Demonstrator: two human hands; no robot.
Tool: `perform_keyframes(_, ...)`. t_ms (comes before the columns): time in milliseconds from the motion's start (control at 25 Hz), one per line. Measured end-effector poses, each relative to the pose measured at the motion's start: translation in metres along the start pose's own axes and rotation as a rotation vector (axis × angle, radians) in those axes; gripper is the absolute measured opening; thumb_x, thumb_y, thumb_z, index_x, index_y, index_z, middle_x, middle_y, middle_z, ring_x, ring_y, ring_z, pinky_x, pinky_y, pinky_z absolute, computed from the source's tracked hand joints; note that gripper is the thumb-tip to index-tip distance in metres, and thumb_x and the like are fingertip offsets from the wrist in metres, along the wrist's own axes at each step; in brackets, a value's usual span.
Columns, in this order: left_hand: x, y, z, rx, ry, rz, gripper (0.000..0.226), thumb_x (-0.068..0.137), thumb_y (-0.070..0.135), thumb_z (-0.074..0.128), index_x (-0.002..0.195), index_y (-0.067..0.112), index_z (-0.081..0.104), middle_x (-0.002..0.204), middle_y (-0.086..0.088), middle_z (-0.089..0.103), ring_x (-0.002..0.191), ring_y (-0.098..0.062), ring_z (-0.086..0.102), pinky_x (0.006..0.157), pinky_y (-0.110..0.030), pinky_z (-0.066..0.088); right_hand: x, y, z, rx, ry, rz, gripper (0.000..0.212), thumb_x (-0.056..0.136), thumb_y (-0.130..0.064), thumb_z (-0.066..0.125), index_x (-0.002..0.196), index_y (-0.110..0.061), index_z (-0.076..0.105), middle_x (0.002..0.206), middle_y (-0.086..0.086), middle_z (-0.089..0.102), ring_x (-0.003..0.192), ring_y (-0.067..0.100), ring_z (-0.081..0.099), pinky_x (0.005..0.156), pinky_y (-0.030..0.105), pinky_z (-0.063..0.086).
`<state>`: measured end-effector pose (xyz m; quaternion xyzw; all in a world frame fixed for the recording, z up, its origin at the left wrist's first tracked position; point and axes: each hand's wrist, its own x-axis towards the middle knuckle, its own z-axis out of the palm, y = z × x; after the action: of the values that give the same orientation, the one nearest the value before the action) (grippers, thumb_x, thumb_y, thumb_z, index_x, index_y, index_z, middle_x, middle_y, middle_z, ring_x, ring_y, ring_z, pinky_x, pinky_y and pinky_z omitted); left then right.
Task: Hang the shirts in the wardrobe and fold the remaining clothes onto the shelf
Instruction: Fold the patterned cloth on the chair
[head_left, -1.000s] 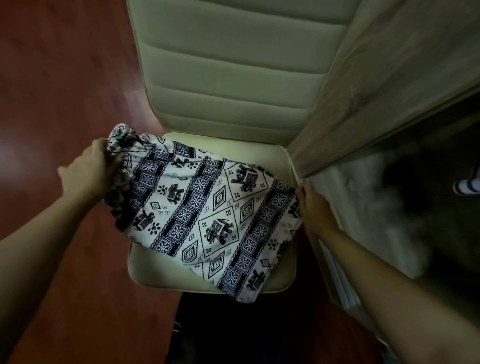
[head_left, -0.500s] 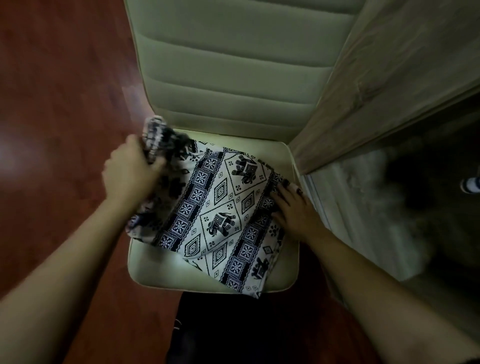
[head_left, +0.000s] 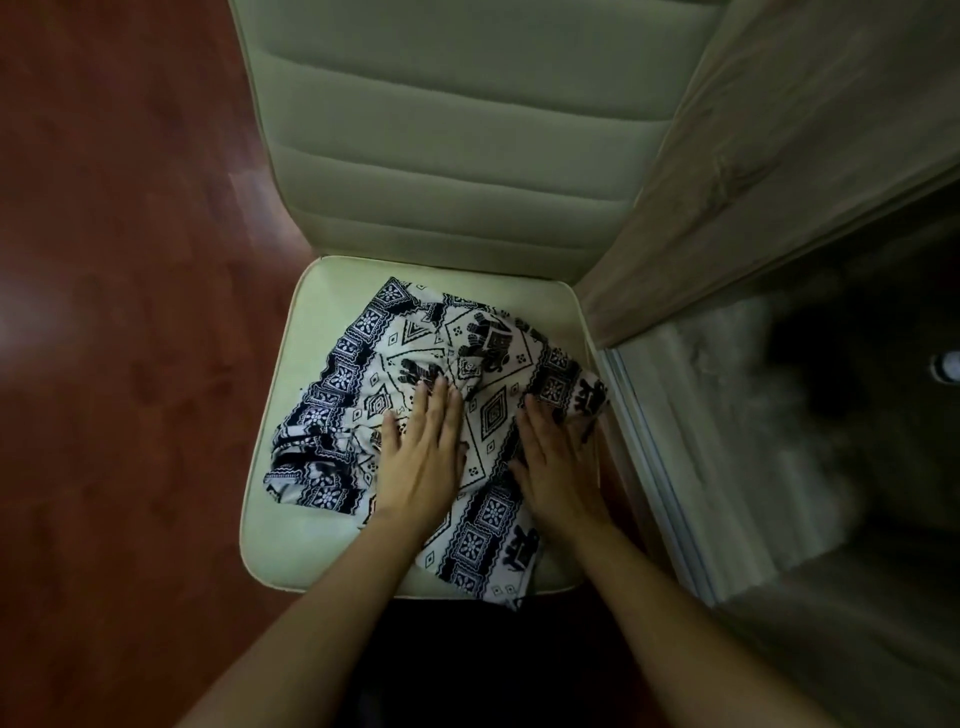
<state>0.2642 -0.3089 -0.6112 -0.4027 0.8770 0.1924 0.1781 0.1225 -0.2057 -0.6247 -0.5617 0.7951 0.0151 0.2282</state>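
The left hand (head_left: 423, 452) and right hand (head_left: 558, 462), both flat, press the white cloth garment with black elephant print (head_left: 483, 535) onto the cream padded chair seat (head_left: 306, 525). Beyond, a wood-grain wardrobe panel (head_left: 753, 182) stands just beside the seat.

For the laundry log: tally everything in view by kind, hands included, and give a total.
Elephant-print garment: 1
Cream chair: 1
Wood-grain panel: 1
Hands: 2, left hand and right hand, both flat on it
Total: 5
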Motion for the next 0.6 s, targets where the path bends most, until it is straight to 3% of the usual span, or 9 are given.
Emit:
perform_keyframes(80, 0.008, -0.007, 0.005, -0.006, -0.059, -0.043, 0.061, 0.1, 0.042, 0.01, 0.14, 0.019, -0.03, 0.151, -0.004, -0.033, 0.136, -0.024, -0.032, 0.114, -0.051, -0.012, -0.006, 0.002, 0.013, 0.011, -0.193, 0.085, 0.078, 0.084, -0.067, 0.016, 0.143, -0.032, -0.02, 0.141, -0.006, -0.049, 0.137, 0.019, -0.034, 0.112, 0.051, -0.015)
perform_keyframes(200, 0.012, -0.004, -0.003, -0.016, -0.111, -0.05, 0.066, 0.097, 0.053, 0.008, 0.147, 0.02, -0.019, 0.153, -0.003, -0.026, 0.141, -0.024, -0.022, 0.114, -0.054, -0.005, -0.006, 0.007, 0.009, -0.027, -0.302, 0.179, 0.094, 0.073, -0.084, 0.029, 0.137, -0.044, -0.027, 0.14, 0.006, -0.049, 0.132, 0.028, -0.041, 0.101, 0.055, -0.025)
perform_keyframes(280, 0.01, -0.002, -0.022, -0.133, 0.031, -0.053, 0.063, 0.096, 0.056, 0.014, 0.149, 0.023, 0.017, 0.158, -0.001, 0.012, 0.145, -0.021, 0.013, 0.114, -0.051, 0.011, -0.003, 0.008, 0.0, -0.062, -0.33, 0.155, 0.104, 0.066, -0.088, 0.032, 0.137, -0.042, -0.028, 0.141, 0.006, -0.047, 0.132, 0.03, -0.04, 0.104, 0.056, -0.022)
perform_keyframes(360, 0.011, -0.014, -0.042, -0.295, 0.299, -0.123, 0.048, 0.096, 0.046, 0.028, 0.13, 0.02, 0.049, 0.14, -0.002, 0.047, 0.128, -0.021, 0.041, 0.106, -0.042, 0.027, 0.0, 0.01, -0.007, -0.11, -0.294, 0.094, 0.11, 0.056, -0.096, 0.011, 0.139, -0.035, -0.028, 0.146, 0.006, -0.041, 0.134, 0.028, -0.037, 0.106, 0.052, -0.021)
perform_keyframes(440, 0.021, -0.047, -0.054, -0.379, 0.418, -0.273, 0.04, 0.093, 0.037, 0.044, 0.126, 0.015, 0.049, 0.136, -0.008, 0.046, 0.124, -0.027, 0.039, 0.103, -0.044, 0.029, 0.003, 0.011, -0.013, -0.131, -0.278, 0.064, 0.112, 0.052, -0.091, -0.011, 0.142, -0.025, -0.025, 0.15, 0.006, -0.034, 0.136, 0.023, -0.033, 0.106, 0.046, -0.023)
perform_keyframes(480, 0.029, -0.069, -0.056, -0.38, 0.366, -0.375, 0.048, 0.088, 0.037, 0.053, 0.13, 0.014, 0.045, 0.138, -0.012, 0.042, 0.125, -0.031, 0.037, 0.103, -0.046, 0.029, 0.004, 0.012, -0.013, -0.143, -0.281, 0.061, 0.11, 0.058, -0.089, -0.01, 0.143, -0.021, -0.023, 0.151, 0.006, -0.032, 0.137, 0.021, -0.031, 0.106, 0.043, -0.023)
perform_keyframes(600, 0.042, -0.115, -0.06, -0.52, -0.03, -0.546, 0.078, 0.07, 0.048, 0.073, 0.13, 0.01, 0.042, 0.128, -0.017, 0.05, 0.114, -0.036, 0.05, 0.101, -0.048, 0.041, 0.003, 0.015, -0.008, -0.16, -0.303, 0.077, 0.094, 0.084, -0.074, 0.02, 0.146, -0.016, -0.02, 0.15, 0.004, -0.033, 0.142, 0.024, -0.025, 0.11, 0.042, -0.018)
